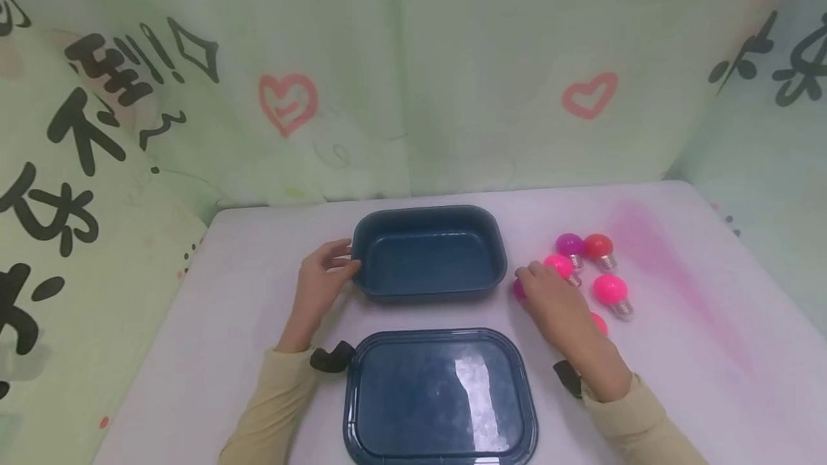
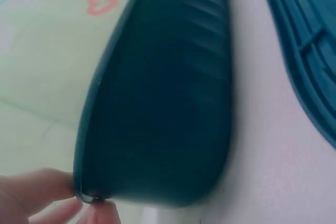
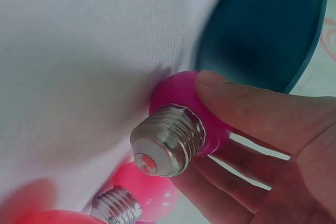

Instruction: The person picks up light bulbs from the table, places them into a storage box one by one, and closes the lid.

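Magenta bulb (image 3: 181,111) sits pinched in the right hand (image 1: 561,307), low on the white table (image 1: 678,350) just right of the dark blue tub (image 1: 429,253). Left hand (image 1: 321,284) pinches the tub's left rim. Four more bulbs (image 1: 610,289) lie just beside; the lid (image 1: 441,397) rests nearer.

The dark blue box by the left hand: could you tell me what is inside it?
Nothing shows inside the dark blue box; the head view shows a bare floor. Its near wall hides only a thin strip.
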`<action>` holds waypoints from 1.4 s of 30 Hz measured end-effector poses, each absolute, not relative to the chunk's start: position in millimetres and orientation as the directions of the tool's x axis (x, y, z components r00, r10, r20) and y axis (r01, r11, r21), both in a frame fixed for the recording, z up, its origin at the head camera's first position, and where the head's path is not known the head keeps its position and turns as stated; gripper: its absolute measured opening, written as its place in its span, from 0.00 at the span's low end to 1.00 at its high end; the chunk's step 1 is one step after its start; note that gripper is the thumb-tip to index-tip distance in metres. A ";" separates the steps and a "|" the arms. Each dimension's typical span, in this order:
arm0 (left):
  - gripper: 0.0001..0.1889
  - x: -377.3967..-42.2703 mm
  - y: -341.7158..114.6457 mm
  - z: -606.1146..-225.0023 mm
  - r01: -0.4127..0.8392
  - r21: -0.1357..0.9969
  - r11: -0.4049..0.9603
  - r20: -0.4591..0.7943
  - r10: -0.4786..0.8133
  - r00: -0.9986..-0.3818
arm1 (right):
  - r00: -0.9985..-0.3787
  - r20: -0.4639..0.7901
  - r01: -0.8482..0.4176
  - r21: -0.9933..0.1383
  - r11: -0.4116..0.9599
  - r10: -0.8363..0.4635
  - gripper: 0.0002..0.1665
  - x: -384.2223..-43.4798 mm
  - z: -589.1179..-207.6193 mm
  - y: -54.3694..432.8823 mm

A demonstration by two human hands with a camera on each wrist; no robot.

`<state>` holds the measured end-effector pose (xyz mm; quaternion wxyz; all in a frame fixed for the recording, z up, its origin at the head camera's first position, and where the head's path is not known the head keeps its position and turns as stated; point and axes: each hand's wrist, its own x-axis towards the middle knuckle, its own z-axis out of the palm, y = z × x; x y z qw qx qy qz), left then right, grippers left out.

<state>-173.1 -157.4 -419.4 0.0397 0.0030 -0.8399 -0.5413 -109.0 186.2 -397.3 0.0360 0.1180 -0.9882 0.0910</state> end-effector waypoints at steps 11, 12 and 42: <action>0.26 -177.1 -162.1 -424.9 -0.077 0.971 0.228 -0.076 -0.014 -0.997 | -0.970 0.084 -0.238 -0.162 0.958 -0.227 0.29 -111.1 -398.8 186.5; 0.26 -176.8 -161.9 -425.1 -0.081 0.972 0.221 -0.080 -0.014 -0.997 | -0.971 0.082 -0.237 -0.164 0.958 -0.226 0.29 -111.1 -399.0 186.6; 0.25 -176.0 -164.0 -431.1 -0.084 0.990 0.117 -0.087 0.016 -0.996 | -0.961 0.141 -0.269 -0.295 0.917 -0.236 0.31 -117.0 -377.3 189.3</action>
